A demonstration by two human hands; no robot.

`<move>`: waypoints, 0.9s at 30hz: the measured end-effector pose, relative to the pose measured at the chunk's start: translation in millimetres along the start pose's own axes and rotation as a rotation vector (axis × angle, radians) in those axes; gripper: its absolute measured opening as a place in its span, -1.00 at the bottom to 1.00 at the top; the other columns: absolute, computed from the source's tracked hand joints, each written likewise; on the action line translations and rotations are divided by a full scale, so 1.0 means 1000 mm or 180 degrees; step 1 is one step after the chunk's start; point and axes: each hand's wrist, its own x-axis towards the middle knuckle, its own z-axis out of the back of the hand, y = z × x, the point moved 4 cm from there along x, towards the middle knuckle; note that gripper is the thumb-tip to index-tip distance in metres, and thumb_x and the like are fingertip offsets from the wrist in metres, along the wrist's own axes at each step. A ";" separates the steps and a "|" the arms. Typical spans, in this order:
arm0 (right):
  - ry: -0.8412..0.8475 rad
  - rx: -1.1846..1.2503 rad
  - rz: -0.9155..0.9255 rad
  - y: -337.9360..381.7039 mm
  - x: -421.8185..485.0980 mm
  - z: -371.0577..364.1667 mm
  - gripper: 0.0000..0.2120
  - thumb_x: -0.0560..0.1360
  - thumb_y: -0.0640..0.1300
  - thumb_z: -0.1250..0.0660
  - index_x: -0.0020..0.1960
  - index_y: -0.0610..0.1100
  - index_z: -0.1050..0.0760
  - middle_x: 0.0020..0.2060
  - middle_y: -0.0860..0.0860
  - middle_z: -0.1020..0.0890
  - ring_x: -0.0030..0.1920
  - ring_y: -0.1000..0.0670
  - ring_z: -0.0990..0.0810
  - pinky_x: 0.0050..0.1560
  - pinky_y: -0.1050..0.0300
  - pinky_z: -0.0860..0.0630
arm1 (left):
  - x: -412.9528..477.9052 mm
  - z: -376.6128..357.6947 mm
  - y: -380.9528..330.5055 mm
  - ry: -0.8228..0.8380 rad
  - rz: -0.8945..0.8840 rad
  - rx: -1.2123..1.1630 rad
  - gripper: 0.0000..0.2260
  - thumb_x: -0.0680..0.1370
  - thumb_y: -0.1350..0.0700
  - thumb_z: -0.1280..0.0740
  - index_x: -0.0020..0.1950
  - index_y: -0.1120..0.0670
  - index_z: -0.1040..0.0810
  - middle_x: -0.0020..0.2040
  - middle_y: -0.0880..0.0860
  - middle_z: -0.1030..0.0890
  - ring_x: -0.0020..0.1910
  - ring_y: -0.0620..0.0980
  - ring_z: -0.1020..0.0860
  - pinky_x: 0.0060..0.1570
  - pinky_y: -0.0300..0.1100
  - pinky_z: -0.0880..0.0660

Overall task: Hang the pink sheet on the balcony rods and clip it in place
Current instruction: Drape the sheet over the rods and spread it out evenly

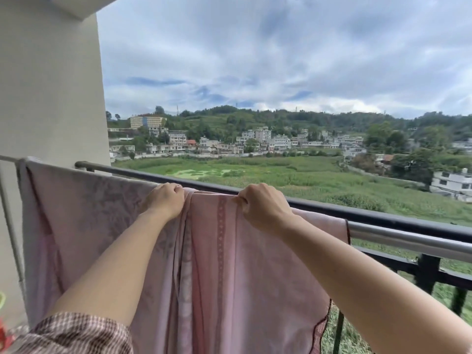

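Note:
The pink sheet hangs draped over a silver rod that runs from the left wall down to the right. A bunched fold of it hangs down the middle. My left hand grips the sheet's top edge at the rod, fingers curled over the cloth. My right hand pinches the top edge a little to the right, beside a patterned stripe. The sheet's dark-trimmed right edge ends at about mid-rod. No clip is in view.
A dark balcony railing runs just behind the rod, with bars below at the right. A pale wall pillar stands at the left. A thin metal rod hangs down at the far left. Fields and houses lie far below.

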 end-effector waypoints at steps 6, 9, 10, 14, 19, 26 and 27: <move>-0.0481 0.0175 -0.0490 -0.031 -0.007 0.028 -0.69 0.51 -0.21 -0.21 -0.41 -0.17 -0.36 -0.43 -0.10 -0.49 -0.38 -0.18 -0.45 -0.35 0.12 -0.29 | 0.003 -0.001 -0.001 0.0026 -0.0014 0.0020 -0.63 0.62 0.11 -0.02 0.18 0.15 -0.58 0.30 0.23 -0.51 0.32 0.23 -0.40 0.23 -0.03 -0.35; -0.0790 0.0246 -0.0735 -0.056 -0.018 0.053 -0.72 0.38 -0.31 -0.17 -0.49 -0.16 -0.26 -0.53 -0.08 -0.39 -0.45 -0.14 -0.37 -0.43 0.14 -0.25 | 0.001 -0.003 -0.004 -0.0051 -0.0074 0.0105 -0.63 0.62 0.12 -0.01 0.15 0.16 -0.58 0.30 0.24 -0.51 0.31 0.23 -0.40 0.24 -0.03 -0.34; -0.0834 0.0228 -0.0782 -0.063 -0.023 0.060 -0.74 0.35 -0.33 -0.16 -0.49 -0.17 -0.26 -0.56 -0.06 -0.35 -0.48 -0.11 -0.33 -0.47 0.16 -0.20 | 0.002 -0.005 -0.004 -0.0073 -0.0090 0.0130 -0.63 0.61 0.12 -0.01 0.15 0.17 -0.58 0.29 0.25 -0.51 0.31 0.24 -0.40 0.26 -0.01 -0.34; -0.1014 -0.0003 -0.1036 -0.092 -0.048 0.083 -0.77 0.33 -0.32 -0.19 -0.49 -0.21 -0.29 -0.58 -0.07 -0.36 -0.51 -0.08 -0.31 -0.50 0.18 -0.17 | 0.005 -0.011 -0.003 -0.0092 0.0007 0.0164 -0.60 0.62 0.10 0.01 0.17 0.22 -0.56 0.27 0.27 -0.50 0.31 0.25 -0.39 0.30 0.03 -0.34; -0.1207 -0.0548 -0.1582 -0.143 -0.091 0.125 -0.78 0.36 -0.24 -0.23 -0.44 -0.27 -0.44 -0.47 -0.17 -0.50 -0.39 -0.18 -0.45 -0.35 0.11 -0.32 | 0.004 -0.012 -0.001 -0.0073 0.0273 0.0081 -0.58 0.62 0.10 0.04 0.21 0.25 -0.53 0.29 0.29 -0.47 0.32 0.26 -0.38 0.32 0.11 -0.32; 0.0499 -0.0207 -0.0963 -0.100 -0.080 0.083 -0.76 0.47 -0.06 -0.22 -0.22 -0.19 -0.56 -0.30 -0.08 -0.61 -0.23 -0.15 -0.57 -0.20 0.04 -0.52 | -0.038 -0.030 -0.069 0.0059 -0.0460 -0.0106 -0.59 0.65 0.00 0.04 0.33 0.08 -0.46 0.45 0.08 -0.36 0.51 0.09 -0.15 0.45 0.30 0.07; 0.0533 -0.0089 -0.0815 -0.092 -0.078 0.075 -0.67 0.51 0.00 -0.23 -0.27 -0.21 -0.55 -0.37 -0.08 -0.59 -0.33 -0.10 -0.54 -0.31 0.09 -0.48 | -0.050 -0.036 -0.081 -0.0020 -0.0679 -0.0193 -0.60 0.65 -0.01 0.03 0.29 0.07 -0.50 0.42 0.07 -0.41 0.49 0.08 -0.20 0.45 0.29 0.09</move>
